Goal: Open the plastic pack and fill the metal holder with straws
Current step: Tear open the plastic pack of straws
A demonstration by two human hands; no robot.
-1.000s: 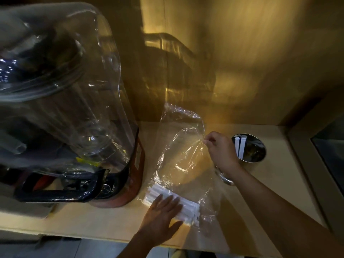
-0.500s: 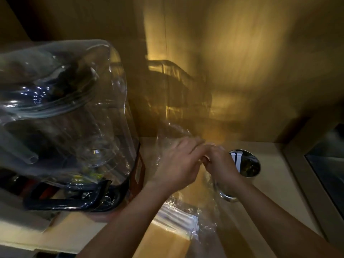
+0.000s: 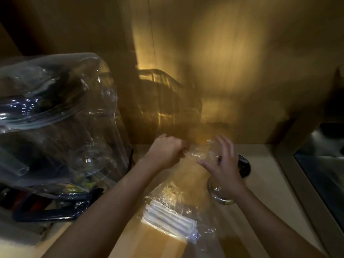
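A clear plastic pack (image 3: 188, 194) stretches from near the counter's front edge up to my hands. A bundle of white straws (image 3: 168, 219) lies in its lower end on the wooden counter. My left hand (image 3: 167, 152) is closed on the pack's top edge. My right hand (image 3: 222, 165) is beside it with fingers spread, touching the crumpled plastic; whether it grips the film is unclear. Behind my right hand stands the shiny metal holder (image 3: 243, 166), mostly hidden, its base (image 3: 219, 197) showing under my wrist.
A large blender with a clear sound cover (image 3: 55, 127) and a dark handle (image 3: 46, 211) fills the left side. A wooden wall (image 3: 223, 71) rises behind the counter (image 3: 264, 183). A dark recessed metal surface (image 3: 323, 164) lies at the right.
My left hand left the straw bundle and rose to the pack's top. My right hand's fingers went from pinching to spread. The camera view tilted up slightly.
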